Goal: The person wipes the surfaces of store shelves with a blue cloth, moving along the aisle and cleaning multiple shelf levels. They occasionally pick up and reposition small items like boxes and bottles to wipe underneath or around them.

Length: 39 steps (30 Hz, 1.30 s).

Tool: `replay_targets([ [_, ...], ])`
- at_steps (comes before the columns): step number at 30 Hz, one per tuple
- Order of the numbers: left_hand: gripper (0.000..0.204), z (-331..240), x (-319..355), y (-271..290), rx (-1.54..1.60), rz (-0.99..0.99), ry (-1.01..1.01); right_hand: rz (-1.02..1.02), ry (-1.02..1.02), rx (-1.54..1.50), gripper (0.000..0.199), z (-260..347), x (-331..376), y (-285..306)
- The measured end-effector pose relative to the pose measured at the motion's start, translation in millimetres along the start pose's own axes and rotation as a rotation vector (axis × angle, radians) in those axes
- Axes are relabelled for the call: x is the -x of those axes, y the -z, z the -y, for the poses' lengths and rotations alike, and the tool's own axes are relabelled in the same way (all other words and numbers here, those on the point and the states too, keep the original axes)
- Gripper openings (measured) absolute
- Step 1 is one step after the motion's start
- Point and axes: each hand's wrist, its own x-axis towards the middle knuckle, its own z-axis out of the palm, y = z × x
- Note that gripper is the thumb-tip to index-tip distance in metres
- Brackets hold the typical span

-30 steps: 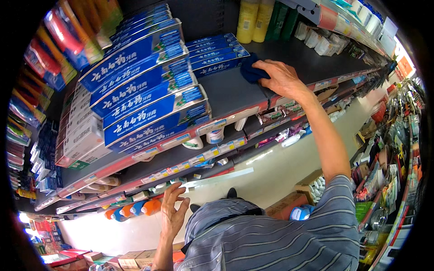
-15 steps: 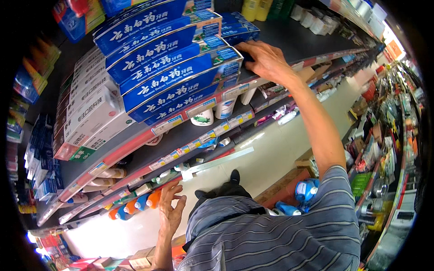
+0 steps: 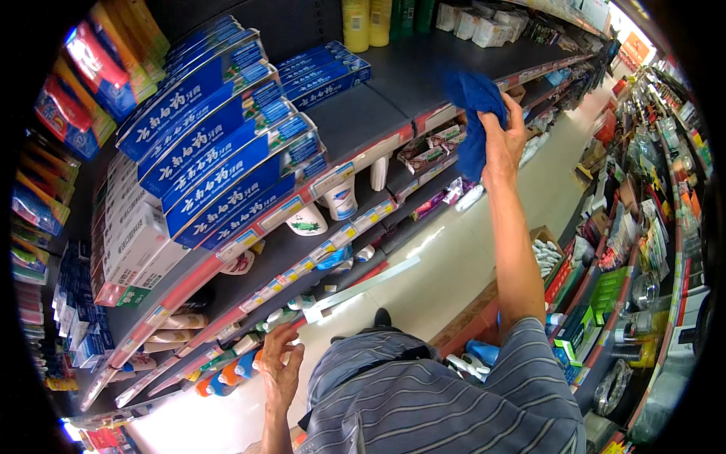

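Note:
A dark blue cloth (image 3: 470,125) hangs bunched in my right hand (image 3: 503,147), its fingers closed around it. That hand is raised over the front edge of the upper shelf, and the upper end of the cloth is blurred. My left hand (image 3: 281,363) hangs low beside the lower shelves with loosely bent fingers apart and nothing in them. Left of the right hand, stacked blue toothpaste boxes (image 3: 219,151) stand on the dark shelf (image 3: 378,113). A smaller pile of blue boxes (image 3: 321,72) lies behind them.
White boxes (image 3: 136,227) stand at the left end of the shelf. Yellow bottles (image 3: 355,26) are at the back. Cups (image 3: 342,200) and orange and blue bottles (image 3: 227,374) sit on lower levels. A stocked shelf (image 3: 643,318) lines the aisle's right side.
My right hand has moved from beside the blue boxes to the right, off the shelf surface, and the blue cloth now shows in it. The view has shifted; my left hand stays low.

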Motion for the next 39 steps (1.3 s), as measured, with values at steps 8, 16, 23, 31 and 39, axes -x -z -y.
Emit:
replay_targets([
  [8, 0.032, -11, -12, -34, -0.060, 0.048, -0.104, 0.192, 0.049, 0.524, 0.060, -85, -20, 28],
  [16, 0.032, -1, -3, -48, -0.001, 0.017, -0.040, 0.147, -0.383, -0.030, 0.047, -84, 82, 35],
  [23, 0.031, 9, 6, -35, -0.002, 0.008, -0.086, 0.424, -0.279, 0.054, 0.054, -20, 183, -13],
  [31, 0.032, 38, 33, 24, 0.031, -0.029, -0.052, 0.597, -0.450, 0.039, 0.054, -13, 279, -58],
  [39, 0.033, 92, 79, 107, 0.028, -0.092, 0.022, 0.931, -0.358, 0.410, 0.053, -34, 336, -118],
])
